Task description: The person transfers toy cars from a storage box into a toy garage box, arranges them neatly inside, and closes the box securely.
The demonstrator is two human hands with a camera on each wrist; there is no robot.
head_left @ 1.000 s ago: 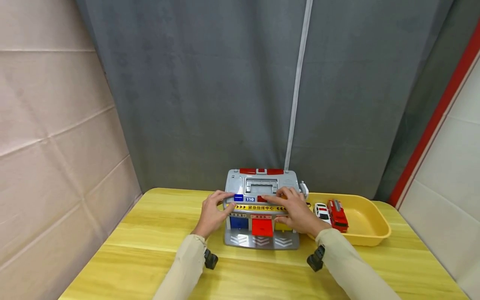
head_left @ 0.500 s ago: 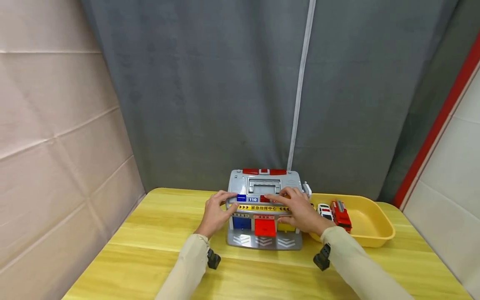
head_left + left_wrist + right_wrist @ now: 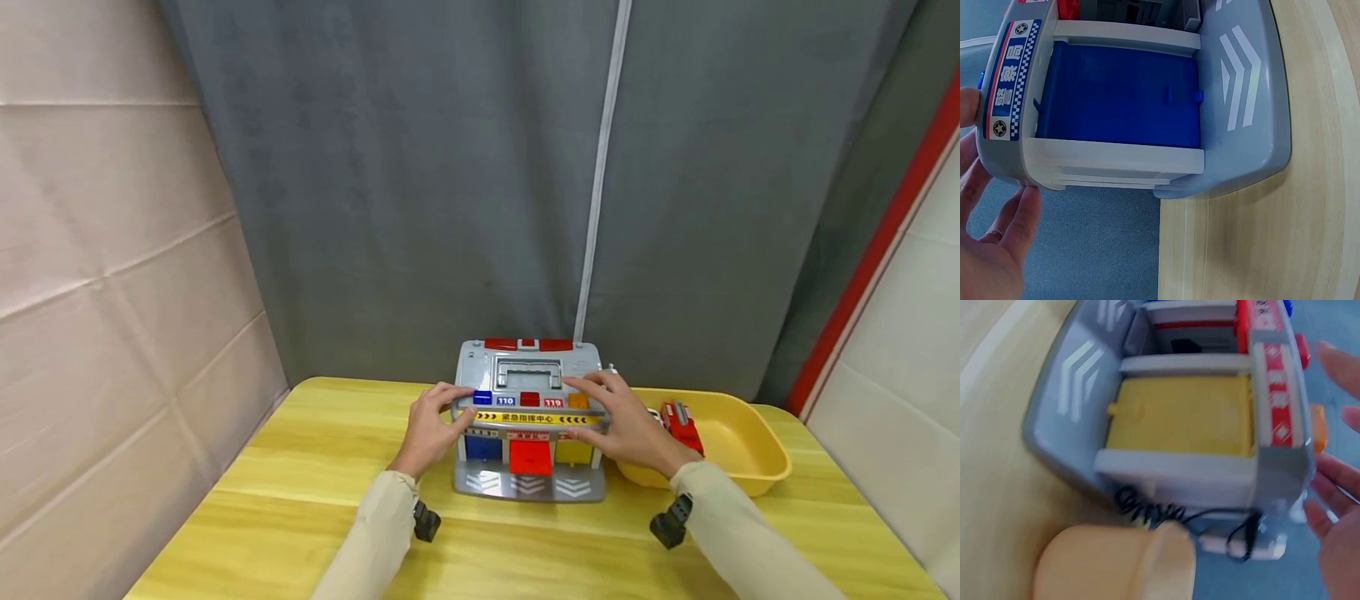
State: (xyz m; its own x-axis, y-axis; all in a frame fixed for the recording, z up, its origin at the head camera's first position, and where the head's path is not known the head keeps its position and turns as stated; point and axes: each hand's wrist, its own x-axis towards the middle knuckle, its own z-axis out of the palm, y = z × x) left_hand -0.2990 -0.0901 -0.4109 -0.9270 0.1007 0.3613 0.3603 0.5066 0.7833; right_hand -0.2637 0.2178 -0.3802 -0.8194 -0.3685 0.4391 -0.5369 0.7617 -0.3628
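Note:
A grey toy emergency station (image 3: 529, 483) stands on the table, with blue, red and yellow garage doors. The red door (image 3: 530, 457) is swung outward; the blue door (image 3: 1119, 94) and yellow door (image 3: 1182, 415) are down. My left hand (image 3: 429, 425) grips the roof's left front corner, index fingertip at the blue button (image 3: 482, 397) and thumb on the front edge. Over the right end my right hand (image 3: 630, 421) has its fingers spread, near the orange button (image 3: 578, 401). In the right wrist view these fingers hold nothing. The red button (image 3: 529, 399) is uncovered.
Right of the station sits a yellow tray (image 3: 750, 477) holding a red toy fire truck (image 3: 682, 427) and a white toy car, mostly hidden by my right hand. A black coiled cord (image 3: 1147, 506) hangs at the station's right side. A grey curtain (image 3: 420, 208) closes off the back.
My right hand has shifted right, off the red button, and its fingers have spread. The left hand stays on the corner. The view has turned slightly left.

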